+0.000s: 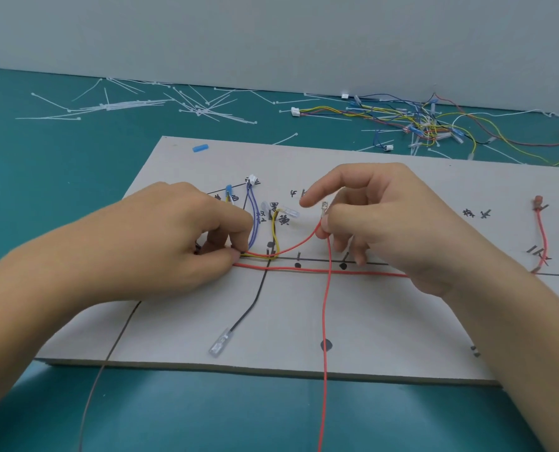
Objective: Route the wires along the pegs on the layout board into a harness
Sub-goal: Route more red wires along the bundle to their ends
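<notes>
A grey layout board (402,321) with drawn black lines, dots and small pegs lies in front of me. My left hand (174,236) pinches a bundle of red, yellow and purple wires (255,254) down on the board near the line crossing. My right hand (379,223) pinches a red wire (327,308) just below its bare metal terminal (324,207), with the index finger stretched out. That wire hangs down over the board's front edge. Another red wire (320,271) lies along the horizontal line. A black wire (249,308) with a clear terminal runs toward the front.
A pile of loose coloured wires (418,122) lies at the back right on the teal mat, and white cable ties (161,104) are scattered at the back left. A blue sleeve (200,147) sits on the board's far corner. A red wire (542,236) stands routed at the right.
</notes>
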